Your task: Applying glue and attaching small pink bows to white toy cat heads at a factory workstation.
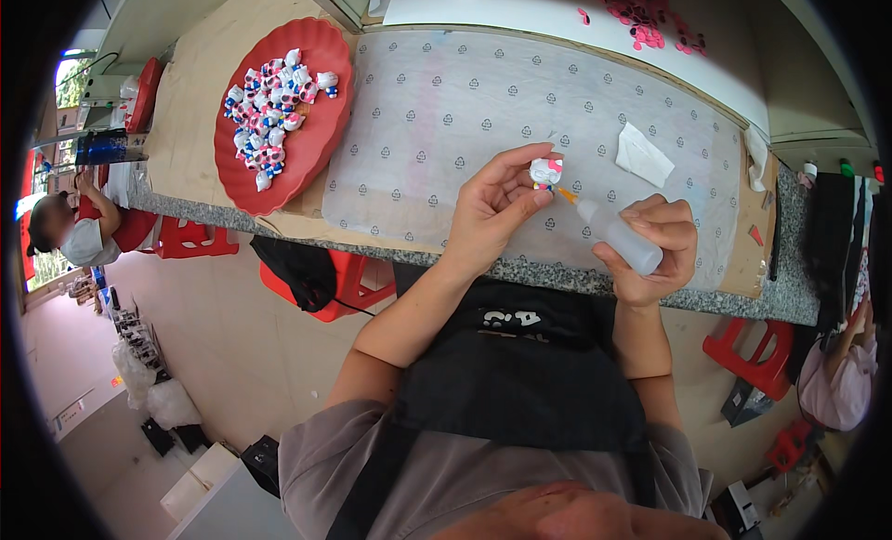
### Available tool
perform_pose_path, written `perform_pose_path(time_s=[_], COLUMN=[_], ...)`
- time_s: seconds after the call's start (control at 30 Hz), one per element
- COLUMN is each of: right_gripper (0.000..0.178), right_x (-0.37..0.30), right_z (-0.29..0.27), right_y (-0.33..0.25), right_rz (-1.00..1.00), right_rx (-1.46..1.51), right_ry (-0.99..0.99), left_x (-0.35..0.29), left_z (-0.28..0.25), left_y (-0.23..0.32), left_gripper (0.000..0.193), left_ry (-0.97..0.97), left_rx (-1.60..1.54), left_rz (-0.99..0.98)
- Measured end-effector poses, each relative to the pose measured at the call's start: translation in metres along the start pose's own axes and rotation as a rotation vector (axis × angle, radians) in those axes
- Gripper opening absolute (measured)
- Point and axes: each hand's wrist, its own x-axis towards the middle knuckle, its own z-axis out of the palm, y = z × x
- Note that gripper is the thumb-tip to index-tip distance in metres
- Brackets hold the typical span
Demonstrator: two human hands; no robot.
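Observation:
Between the thumb and fingers of my left hand (497,201) is a small white cat-head figurine (545,172) with a pink bow. My right hand (662,247) is wrapped round a translucent squeeze bottle (624,239), which lies tilted in the grip. Its orange nozzle tip (567,195) points at the lower part of the figurine, very close to it; whether they touch I cannot tell. Both hands are above a sheet of printed white paper (409,122) that covers the bench.
A red scalloped tray (325,66) at the left holds many white, blue and pink figurines (269,108). Right of my hands lies a folded white tissue (644,155). Small pink pieces (641,15) are heaped on the white shelf at the back. Red stools (757,354) stand below; other people sit at both sides.

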Motion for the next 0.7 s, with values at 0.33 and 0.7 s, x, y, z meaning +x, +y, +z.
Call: perform_pose_path(time_s=[0.33, 0.7], right_gripper=[0.037, 0.044], right_x=[-0.0021, 0.0006], right_z=[0.0012, 0.0011], right_y=[-0.0007, 0.0004], right_rz=[0.016, -0.029], right_rx=[-0.028, -0.012], right_ry=[0.048, 0.018], left_x=[0.0001, 0.0011], left_z=[0.0, 0.0006], left_y=[0.0012, 0.0001], left_gripper=[0.042, 0.041], left_ry=[-0.003, -0.022], left_rx=[0.019, 0.015], left_rz=[-0.015, -0.005])
